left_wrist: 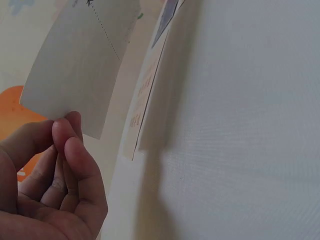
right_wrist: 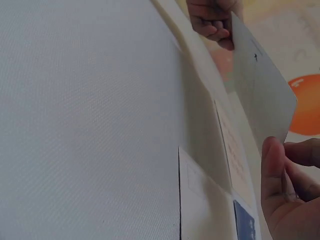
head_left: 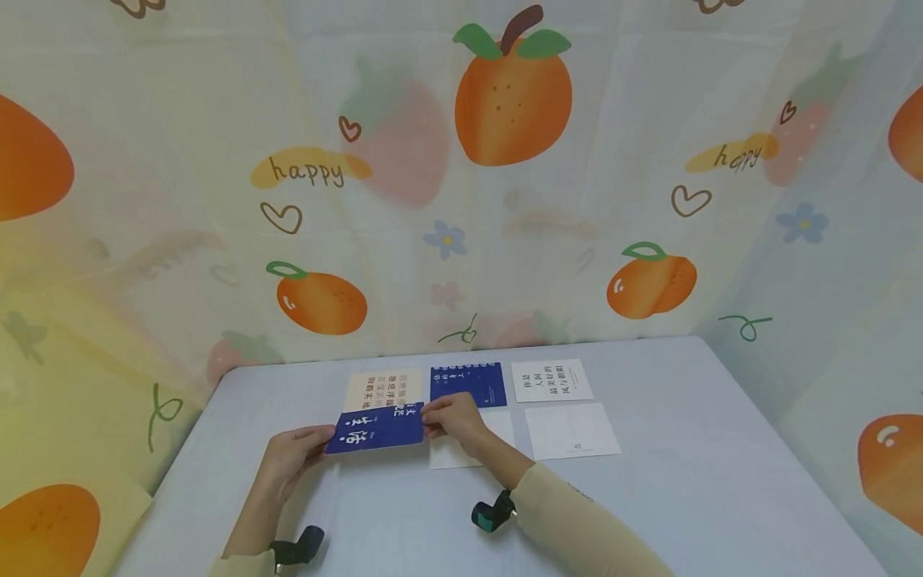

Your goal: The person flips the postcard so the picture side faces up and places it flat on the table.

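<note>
A blue postcard [head_left: 378, 429] with white characters is held up above the table by both hands. My left hand [head_left: 288, 458] pinches its left edge between thumb and fingers. At the opposite edge my right hand [head_left: 456, 421] pinches it the same way. Both wrist views show the card's pale back [left_wrist: 82, 65], slightly bowed, with a dotted line on it. Behind the held card lies a cream postcard [head_left: 382, 385] with brown and orange writing, partly covered in the head view. A white card [head_left: 461, 453] lies under my right forearm, which hides part of it.
Another blue card [head_left: 476, 383] lies in the back row, beside a white card with black characters [head_left: 551, 379]. In front of that is a mostly blank white card [head_left: 573, 430]. A fruit-printed curtain [head_left: 461, 240] hangs behind the white table [head_left: 692, 481].
</note>
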Tool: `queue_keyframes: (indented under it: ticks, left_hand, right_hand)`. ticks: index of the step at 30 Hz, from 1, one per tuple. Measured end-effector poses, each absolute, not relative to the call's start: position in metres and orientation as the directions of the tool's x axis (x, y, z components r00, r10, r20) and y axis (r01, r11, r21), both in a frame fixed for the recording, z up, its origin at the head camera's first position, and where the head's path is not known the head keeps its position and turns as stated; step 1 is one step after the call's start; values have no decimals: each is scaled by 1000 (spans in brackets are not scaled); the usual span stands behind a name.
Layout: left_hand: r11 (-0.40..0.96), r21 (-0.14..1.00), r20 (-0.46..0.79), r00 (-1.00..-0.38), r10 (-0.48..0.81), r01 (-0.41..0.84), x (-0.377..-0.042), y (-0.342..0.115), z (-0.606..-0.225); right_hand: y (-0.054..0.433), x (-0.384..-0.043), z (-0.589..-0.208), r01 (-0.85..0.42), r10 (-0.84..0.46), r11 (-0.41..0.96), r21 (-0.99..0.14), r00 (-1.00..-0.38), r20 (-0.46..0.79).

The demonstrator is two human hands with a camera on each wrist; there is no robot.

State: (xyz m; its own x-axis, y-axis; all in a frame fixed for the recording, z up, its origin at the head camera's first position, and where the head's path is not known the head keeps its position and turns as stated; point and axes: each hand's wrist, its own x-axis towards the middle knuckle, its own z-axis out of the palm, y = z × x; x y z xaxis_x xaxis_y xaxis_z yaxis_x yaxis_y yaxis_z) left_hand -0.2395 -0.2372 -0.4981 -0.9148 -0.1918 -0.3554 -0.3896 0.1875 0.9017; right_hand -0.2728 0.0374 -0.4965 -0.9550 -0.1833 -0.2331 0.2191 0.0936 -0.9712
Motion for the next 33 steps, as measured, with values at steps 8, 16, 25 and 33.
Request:
queue_keyframes:
  ticks: [8, 16, 25, 33]
  left_hand:
    - [199, 907, -332, -920, -208, -372, -238, -237, -500]
    - [212, 914, -306, -931, -198, -346, -238, -237, -504]
    - [247, 900, -307, -924, -226, -360, -237, -238, -504]
    - [300, 883, -298, -924, -240, -362, -240, -238, -502]
  right_hand:
    - [37, -271, -499, 310, -184, 64, -949, -931, -317]
    - [37, -272, -504, 311, -186, 57, -949, -930, -316]
    - [32, -269, -503, 296, -170, 69, -953, -938, -304]
    - [30, -267, -504, 282, -152, 116, -953, -943, -297]
